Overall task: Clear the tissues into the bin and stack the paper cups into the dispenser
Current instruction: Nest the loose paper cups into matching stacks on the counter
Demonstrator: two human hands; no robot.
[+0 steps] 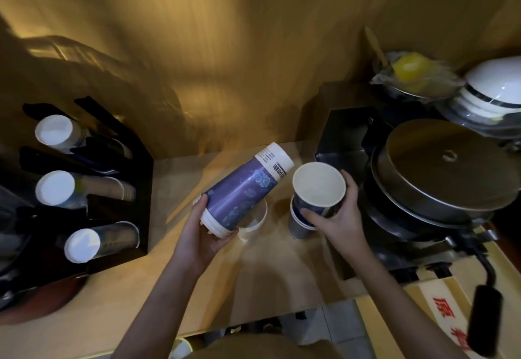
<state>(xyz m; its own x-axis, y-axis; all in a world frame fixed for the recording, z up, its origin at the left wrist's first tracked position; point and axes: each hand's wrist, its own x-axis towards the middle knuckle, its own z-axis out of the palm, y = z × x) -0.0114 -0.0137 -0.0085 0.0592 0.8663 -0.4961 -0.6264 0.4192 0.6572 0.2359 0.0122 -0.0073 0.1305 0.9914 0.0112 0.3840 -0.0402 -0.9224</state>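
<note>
1. Head view, hands. Left hand (210, 227) grips a nested stack of purple paper cups (244, 192) at its rim end, fingers curled round the lower rims. Right hand (335, 212) grips a short stack of upright cups (317, 197), thumb in front, fingers wrapped behind the top cup, mouth open to the camera.
2. Head view, axis. Long axis of the left stack runs from the palm up and to the right, white base end pointing away from the person and toward the right-hand cups. Base end sits just beside the open mouth, not yet in it.
3. Head view, surroundings. A clear plastic cup (253, 221) stands on the wooden counter (282, 274) beneath the left stack. Black cup dispenser (132, 189) sits at far left, three slots showing white cup bases; it lies nearer the left hand. A lidded pan (439, 166) sits on an appliance at right.
4. Judgement. Step in hand looks like merging the two stacks. Next move likely needs the base end tipped down into the open mouth, axes aligned.
5. Tissues and bin: not visible.
</note>
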